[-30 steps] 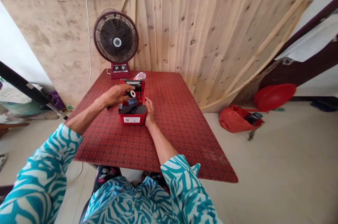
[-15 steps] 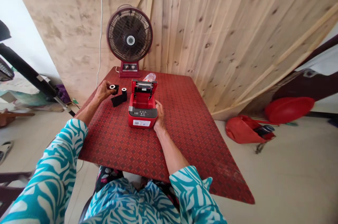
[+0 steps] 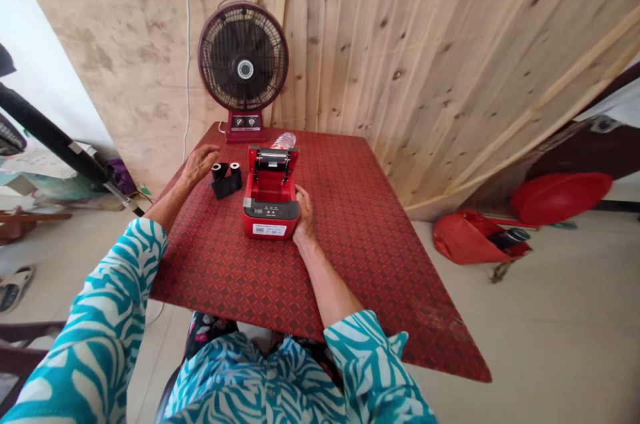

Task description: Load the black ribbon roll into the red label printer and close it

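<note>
From the head camera, the left hand [image 3: 198, 167] sits low over the red patterned surface [image 3: 350, 257], its grip spread and pinching nothing. Its fingertips are just beside a black ribbon [image 3: 227, 185] wound on two spools, though whether they touch it is hard to tell. The ribbon stands on the surface to the left of a small red printer [image 3: 271, 221], near it but apart from it.

The right hand [image 3: 304, 216] lies against the printer's right side, its grip loose and curved along the casing, not pinching anything.

The printer's lid [image 3: 273, 159] stands open, and the red well [image 3: 270, 187] below it is exposed. No black ribbon shows in the well from this angle. As things lie, the opening of the printer looks done, while the ribbon remains outside it and the lid remains up.

A clear plastic bottle [image 3: 283, 141] lies just behind the lid, and a dark red fan [image 3: 243, 56] stands at the far edge of the surface. A red bag [image 3: 470, 237] and a red basin [image 3: 561, 197] sit on the floor to the right.
</note>
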{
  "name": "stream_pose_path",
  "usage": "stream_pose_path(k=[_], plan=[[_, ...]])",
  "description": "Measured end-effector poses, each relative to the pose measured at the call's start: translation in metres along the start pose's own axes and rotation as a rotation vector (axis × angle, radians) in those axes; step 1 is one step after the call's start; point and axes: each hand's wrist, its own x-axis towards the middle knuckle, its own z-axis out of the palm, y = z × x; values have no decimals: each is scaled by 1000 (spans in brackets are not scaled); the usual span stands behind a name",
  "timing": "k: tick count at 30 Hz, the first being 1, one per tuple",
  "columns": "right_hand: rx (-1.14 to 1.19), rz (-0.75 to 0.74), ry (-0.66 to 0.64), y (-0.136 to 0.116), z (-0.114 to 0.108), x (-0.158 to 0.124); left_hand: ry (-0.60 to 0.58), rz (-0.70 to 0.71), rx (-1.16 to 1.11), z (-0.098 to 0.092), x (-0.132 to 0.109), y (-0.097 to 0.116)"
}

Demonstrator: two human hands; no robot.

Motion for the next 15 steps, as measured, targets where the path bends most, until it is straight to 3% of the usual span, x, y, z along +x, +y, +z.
stream_pose_path(k=[6, 8, 12, 15], plan=[[-31, -2, -2, -4, 1, -2, -380, 46, 429, 10, 11, 47], [-39, -4, -2, -4, 0, -2, -450, 28, 543, 15, 13, 55], [-33, -11, -24, -1, -1, 0, -452, 27, 597, 19, 15, 55], [-43, -24, -28, 2, -2, 1, -381, 35, 513, 15, 15, 49]])
